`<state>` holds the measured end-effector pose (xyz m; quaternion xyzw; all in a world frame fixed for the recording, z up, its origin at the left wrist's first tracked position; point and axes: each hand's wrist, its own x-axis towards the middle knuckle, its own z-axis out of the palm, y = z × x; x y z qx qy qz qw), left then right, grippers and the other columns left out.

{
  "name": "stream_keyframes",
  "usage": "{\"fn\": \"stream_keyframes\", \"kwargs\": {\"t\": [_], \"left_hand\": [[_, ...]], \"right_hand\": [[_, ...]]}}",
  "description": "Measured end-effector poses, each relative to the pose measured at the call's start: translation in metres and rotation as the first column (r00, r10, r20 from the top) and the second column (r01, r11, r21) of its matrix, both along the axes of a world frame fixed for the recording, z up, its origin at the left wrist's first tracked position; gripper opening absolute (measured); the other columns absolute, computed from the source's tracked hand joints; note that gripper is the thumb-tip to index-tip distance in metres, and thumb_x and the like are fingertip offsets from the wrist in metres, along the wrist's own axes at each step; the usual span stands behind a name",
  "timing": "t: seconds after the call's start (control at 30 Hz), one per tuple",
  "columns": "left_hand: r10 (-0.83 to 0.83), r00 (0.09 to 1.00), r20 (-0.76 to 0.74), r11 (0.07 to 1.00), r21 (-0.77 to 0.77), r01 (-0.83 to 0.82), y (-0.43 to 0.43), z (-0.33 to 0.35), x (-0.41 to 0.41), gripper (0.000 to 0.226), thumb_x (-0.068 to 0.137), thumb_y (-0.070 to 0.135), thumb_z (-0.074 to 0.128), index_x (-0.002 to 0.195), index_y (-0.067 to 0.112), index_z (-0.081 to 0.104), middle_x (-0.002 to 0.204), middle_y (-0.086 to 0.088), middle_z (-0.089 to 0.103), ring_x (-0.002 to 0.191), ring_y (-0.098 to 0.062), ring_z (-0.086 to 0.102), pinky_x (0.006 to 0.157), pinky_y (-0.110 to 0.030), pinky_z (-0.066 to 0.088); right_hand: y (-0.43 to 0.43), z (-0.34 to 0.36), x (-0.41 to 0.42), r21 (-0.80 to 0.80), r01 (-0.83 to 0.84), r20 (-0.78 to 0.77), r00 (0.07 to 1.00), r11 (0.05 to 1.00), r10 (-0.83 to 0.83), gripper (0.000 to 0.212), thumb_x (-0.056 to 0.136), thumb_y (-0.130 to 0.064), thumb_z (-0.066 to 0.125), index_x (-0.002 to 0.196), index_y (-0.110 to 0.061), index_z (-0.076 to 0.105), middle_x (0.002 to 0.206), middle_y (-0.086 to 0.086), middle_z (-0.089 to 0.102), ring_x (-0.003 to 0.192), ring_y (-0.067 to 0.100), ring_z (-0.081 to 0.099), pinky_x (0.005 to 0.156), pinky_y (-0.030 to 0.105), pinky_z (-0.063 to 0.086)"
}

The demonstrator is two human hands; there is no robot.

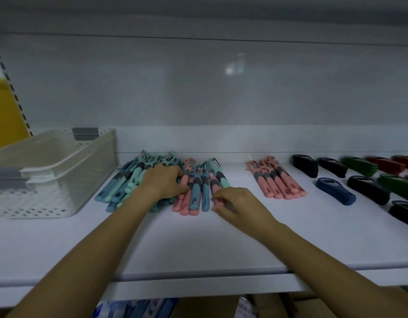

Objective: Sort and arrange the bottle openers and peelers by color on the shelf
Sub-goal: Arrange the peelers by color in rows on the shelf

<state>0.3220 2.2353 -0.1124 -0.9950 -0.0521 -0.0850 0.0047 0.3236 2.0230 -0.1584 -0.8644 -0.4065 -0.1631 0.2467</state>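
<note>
Pinching a pink peeler (214, 192) by its near end, our right hand (237, 205) is closest, handles point toward us, and we cannot tell whether our left hand (164, 180), lying on the pile (129, 182), grips anything.

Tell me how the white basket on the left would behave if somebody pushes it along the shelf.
The basket probably slides easily: thin perforated walls suggest light plastic, and the shelf looks smooth. It seems stiff enough to keep its shape. Its wide, low form makes tipping unlikely.

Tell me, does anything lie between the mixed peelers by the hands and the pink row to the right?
Nothing visible: only bare shelf separates the mixed peelers from the pink row.
</note>
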Motion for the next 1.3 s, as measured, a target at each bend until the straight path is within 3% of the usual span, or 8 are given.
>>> {"fn": "stream_keyframes", "kwargs": {"t": [0.2, 0.33, 0.5, 0.57, 0.63, 0.8, 1.07, 1.3], "left_hand": [[0.078, 0.997, -0.003, 0.997, 0.008, -0.078, -0.010, 0.003, 0.001, 0.033, 0.094, 0.041, 0.041, 0.104, 0.012, 0.052, 0.110, -0.012, 0.062, 0.101, -0.030, 0.057, 0.077, -0.033, 0.039], [0.087, 0.986, 0.144, 0.955, -0.294, -0.041, -0.008, 0.002, -0.004, 0.039, 0.100, 0.034, 0.030, 0.116, 0.004, 0.048, 0.116, -0.019, 0.059, 0.103, -0.034, 0.056, 0.085, -0.038, 0.043], [0.086, 0.941, 0.329, 0.666, -0.721, 0.191, -0.028, 0.013, -0.010, 0.039, 0.103, 0.031, 0.026, 0.138, 0.017, 0.036, 0.125, -0.015, 0.054, 0.110, -0.026, 0.052, 0.086, -0.028, 0.036], [0.113, 0.930, 0.349, 0.539, -0.808, 0.238, -0.039, 0.012, -0.002, 0.034, 0.102, 0.024, 0.030, 0.132, 0.016, 0.044, 0.123, -0.022, 0.055, 0.105, -0.029, 0.054, 0.086, -0.032, 0.040], [0.132, 0.933, 0.334, 0.419, -0.872, 0.253, -0.053, 0.009, 0.004, 0.032, 0.101, 0.020, 0.032, 0.128, 0.015, 0.047, 0.126, -0.026, 0.053, 0.112, -0.038, 0.053, 0.095, -0.041, 0.042], [0.159, 0.943, 0.293, 0.258, -0.934, 0.247, -0.083, 0.005, 0.012, 0.036, 0.101, 0.020, 0.029, 0.135, 0.016, 0.041, 0.131, -0.020, 0.051, 0.121, -0.038, 0.048, 0.103, -0.045, 0.038], [0.119, 0.940, 0.319, 0.304, -0.913, 0.272, -0.112, 0.001, 0.027, 0.044, 0.099, 0.020, 0.037, 0.142, 0.013, 0.031, 0.138, -0.010, 0.047, 0.124, -0.027, 0.047, 0.108, -0.036, 0.035], [-0.032, 0.947, 0.319, 0.392, -0.868, 0.305, -0.168, -0.010, 0.040, 0.042, 0.097, 0.014, 0.043, 0.139, 0.013, 0.036, 0.131, -0.008, 0.052, 0.105, -0.016, 0.050, 0.076, -0.013, 0.033]], "right_hand": [[-0.006, 0.002, -0.003, 0.296, 0.103, -0.117, 0.991, 0.949, -0.071, 0.031, 0.092, -0.010, 0.053, 0.123, -0.008, 0.059, 0.122, 0.005, 0.062, 0.110, 0.013, 0.057, 0.093, 0.002, 0.031], [-0.009, 0.007, -0.003, 0.393, 0.143, -0.140, 0.986, 0.909, -0.095, 0.030, 0.092, -0.004, 0.052, 0.121, -0.008, 0.061, 0.122, 0.002, 0.059, 0.105, 0.002, 0.049, 0.089, -0.007, 0.027], [-0.009, 0.009, -0.006, 0.345, 0.183, 0.039, 0.977, 0.920, -0.209, 0.029, 0.092, -0.014, 0.050, 0.116, -0.003, 0.063, 0.113, 0.011, 0.066, 0.099, 0.017, 0.060, 0.091, 0.001, 0.033], [-0.007, 0.009, -0.008, 0.254, 0.146, 0.096, 0.980, 0.956, -0.176, 0.036, 0.090, -0.023, 0.044, 0.111, -0.002, 0.065, 0.105, 0.012, 0.069, 0.092, 0.024, 0.066, 0.092, 0.018, 0.043], [-0.008, 0.009, -0.004, 0.258, 0.133, 0.180, 0.967, 0.957, -0.183, 0.031, 0.088, -0.017, 0.050, 0.107, 0.000, 0.067, 0.101, 0.014, 0.070, 0.089, 0.025, 0.067, 0.096, 0.018, 0.036], [-0.025, 0.022, -0.004, 0.500, 0.191, -0.082, 0.981, 0.845, -0.174, 0.024, 0.091, -0.006, 0.055, 0.113, -0.003, 0.064, 0.098, 0.001, 0.066, 0.080, -0.004, 0.058, 0.076, -0.003, 0.038], [-0.067, 0.021, 0.006, 0.520, 0.284, -0.029, 0.949, 0.806, -0.315, 0.021, 0.090, -0.010, 0.058, 0.108, -0.006, 0.067, 0.100, -0.004, 0.063, 0.089, 0.007, 0.055, 0.079, 0.006, 0.039], [-0.103, 0.014, 0.029, 0.536, 0.403, -0.191, 0.914, 0.742, -0.358, 0.019, 0.091, -0.011, 0.056, 0.107, -0.007, 0.066, 0.093, -0.001, 0.066, 0.084, 0.012, 0.060, 0.067, 0.003, 0.039]]}}
